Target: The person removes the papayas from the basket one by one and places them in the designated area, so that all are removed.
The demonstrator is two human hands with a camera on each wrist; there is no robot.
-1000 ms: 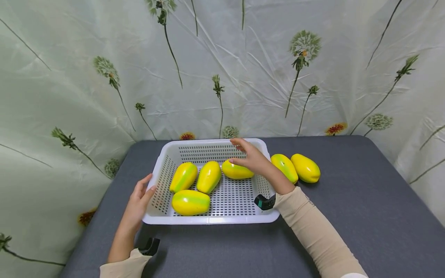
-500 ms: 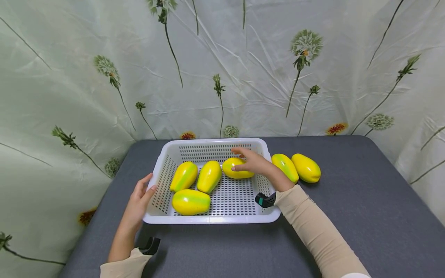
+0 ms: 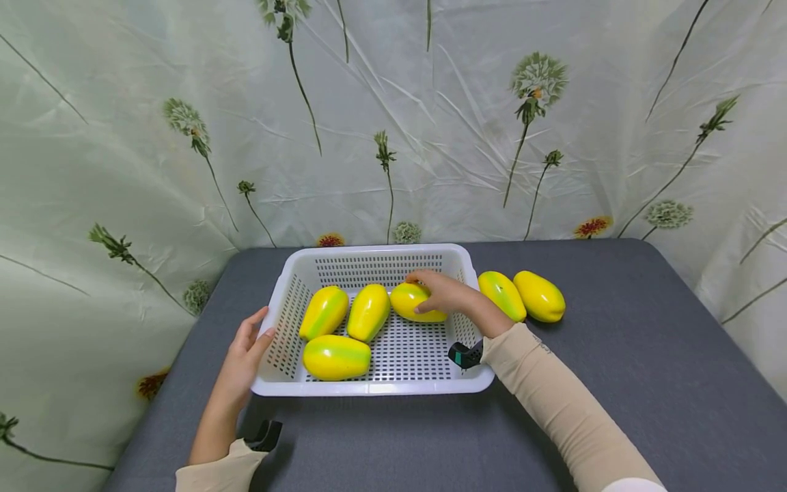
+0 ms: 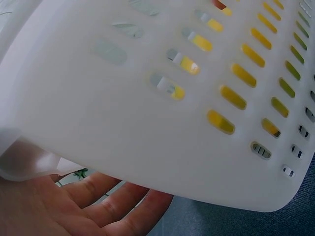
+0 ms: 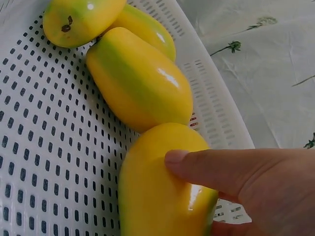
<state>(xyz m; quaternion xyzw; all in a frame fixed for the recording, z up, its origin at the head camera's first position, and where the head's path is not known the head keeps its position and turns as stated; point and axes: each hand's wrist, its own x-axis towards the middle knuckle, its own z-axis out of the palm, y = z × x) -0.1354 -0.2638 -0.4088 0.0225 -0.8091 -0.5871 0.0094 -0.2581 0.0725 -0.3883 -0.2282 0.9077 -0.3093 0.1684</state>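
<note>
In the head view, a white perforated plastic basket (image 3: 369, 389) holds several yellow-green papayas. My right hand (image 3: 451, 294) is inside it at the right, gripping the rightmost papaya (image 3: 408, 301). The right wrist view shows the thumb (image 5: 182, 162) pressed on top of that papaya (image 5: 152, 191); the other fingers are mostly hidden behind it. My left hand (image 3: 242, 359) touches the basket's left side, with straight, relaxed fingers. Those fingers (image 4: 118, 201) lie by the outer wall in the left wrist view, where the thumb is out of sight.
Two more papayas (image 3: 503, 295) (image 3: 541, 296) lie on the grey-covered table (image 3: 627, 355), right of the basket. Left of the held one are an upright papaya (image 3: 369, 313), a slanted papaya (image 3: 324, 312) and a sideways papaya (image 3: 336, 357). A flower-printed curtain (image 3: 455, 137) hangs behind.
My right hand has come down onto the rightmost papaya, and its fingers have closed around it. That papaya has hardly moved. The left hand and basket stay in place.
</note>
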